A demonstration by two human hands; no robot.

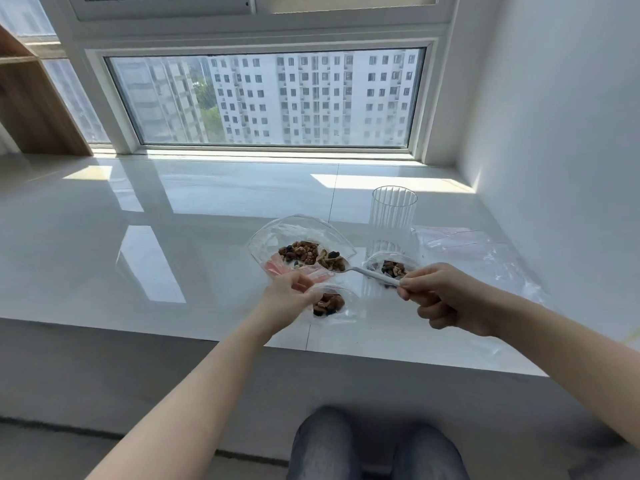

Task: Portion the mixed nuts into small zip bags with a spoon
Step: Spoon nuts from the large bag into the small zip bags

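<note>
- Grey-trousered knees (pixel 377 445) sit at the bottom edge, nearest the camera, below the lip of the glossy white stone ledge (pixel 173 237) where everything else lies.
- Brown mixed nuts (pixel 300 251) are heaped in a large clear plastic zip bag (pixel 273 237) that lies open in the middle of the ledge, with a patch of pink showing under the plastic at its near side.
- A white plastic spoon (pixel 360 270) carries a load of nuts in its bowl, which sits at the right edge of the large bag's heap.
- The right hand (pixel 446 296) has its fingers curled round the spoon's handle, thumb and forefinger pinching it near the end.
- A small clear zip bag with nuts inside (pixel 332 304) lies near the front edge of the ledge, just in front of the large bag.
- The left hand (pixel 294 289) pinches the left rim of this small bag, fingers closed on the plastic.
- A second small clear bag holding nuts (pixel 393 266) lies behind the spoon's handle, at the foot of a tall ribbed clear glass tumbler (pixel 393 220).
- A loose pile of flat clear plastic bags (pixel 478 251) lies to the right of the tumbler, close to the white wall.
- A wide window (pixel 266 98) behind the ledge looks out on white apartment towers.
</note>
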